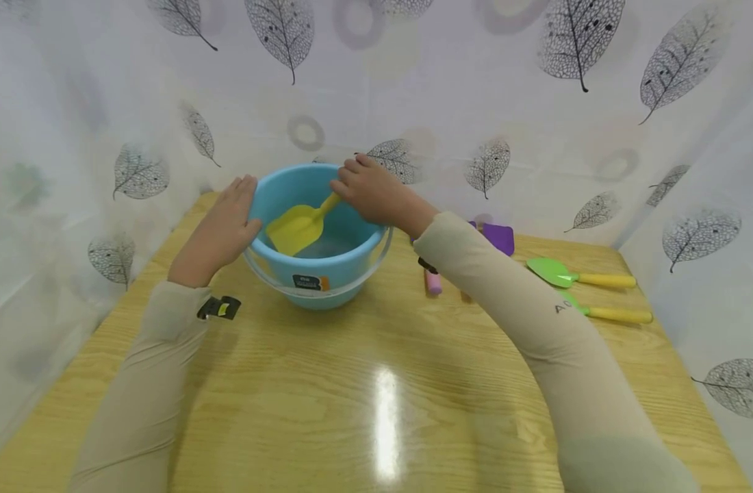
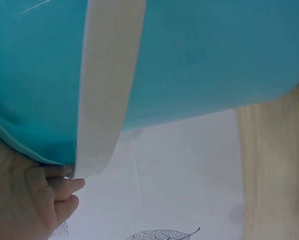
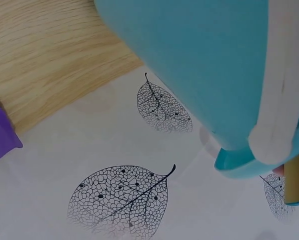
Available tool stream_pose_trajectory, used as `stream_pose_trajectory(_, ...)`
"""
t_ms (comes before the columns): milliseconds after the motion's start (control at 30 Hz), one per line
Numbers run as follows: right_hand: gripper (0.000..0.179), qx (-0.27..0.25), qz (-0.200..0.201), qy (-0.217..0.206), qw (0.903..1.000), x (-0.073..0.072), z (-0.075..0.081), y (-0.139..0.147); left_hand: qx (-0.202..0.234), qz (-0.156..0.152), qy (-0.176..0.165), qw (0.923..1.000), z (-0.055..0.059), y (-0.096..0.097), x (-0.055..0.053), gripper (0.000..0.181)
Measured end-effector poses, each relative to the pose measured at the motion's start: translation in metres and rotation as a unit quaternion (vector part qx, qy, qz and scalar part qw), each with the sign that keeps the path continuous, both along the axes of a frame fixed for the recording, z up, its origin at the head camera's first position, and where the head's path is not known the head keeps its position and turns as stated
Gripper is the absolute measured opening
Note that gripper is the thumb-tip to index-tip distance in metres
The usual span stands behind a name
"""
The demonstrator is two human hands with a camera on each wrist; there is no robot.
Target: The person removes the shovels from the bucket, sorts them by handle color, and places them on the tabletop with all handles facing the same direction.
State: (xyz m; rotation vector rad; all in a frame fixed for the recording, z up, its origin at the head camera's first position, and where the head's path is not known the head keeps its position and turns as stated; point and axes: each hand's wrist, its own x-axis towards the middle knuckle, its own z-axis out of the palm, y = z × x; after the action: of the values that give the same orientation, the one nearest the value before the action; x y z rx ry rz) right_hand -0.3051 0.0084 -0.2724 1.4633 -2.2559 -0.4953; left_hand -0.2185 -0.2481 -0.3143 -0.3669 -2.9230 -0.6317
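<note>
A light-blue bucket with a white handle stands on the table. Inside it, a yellow toy shovel leans with its blade low and its grip up at the rim. My right hand holds the shovel's grip over the bucket's back right edge; in the right wrist view the grip end shows beside the rim. Against the bucket's left side rests my left hand, its fingers extended along the rim and its thumb at the edge. Its fingers lie near the handle's joint in the left wrist view.
To the right on the wooden table lie a green trowel with a yellow grip and a second green tool. A purple tool and a pink grip are partly behind my right sleeve. A leaf-patterned curtain borders the table.
</note>
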Motion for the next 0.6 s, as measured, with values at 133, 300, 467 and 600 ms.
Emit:
stream_pose_trajectory(133, 0.023, -0.030, -0.013, -0.027, 0.9991, 0.002, -0.001, 0.009, 0.000, -0.001, 0.003, 1.0000, 0.000, 0.000, -0.001, 0.066)
stream_pose_trajectory(300, 0.019, -0.071, -0.025, -0.042, 0.9963, 0.002, -0.001, 0.021, -0.004, -0.002, 0.005, 1.0000, 0.000, -0.001, -0.002, 0.066)
stream_pose_trajectory(467, 0.019, -0.101, -0.037, -0.031, 0.9937, 0.002, -0.001, 0.031, 0.000, -0.003, 0.002, 1.0000, -0.001, -0.001, -0.002, 0.066)
stream_pose_trajectory(600, 0.021, -0.128, -0.043, -0.019, 0.9907, 0.003, 0.000, 0.039, 0.002, -0.002, -0.003, 1.0000, -0.001, -0.001, -0.002, 0.066)
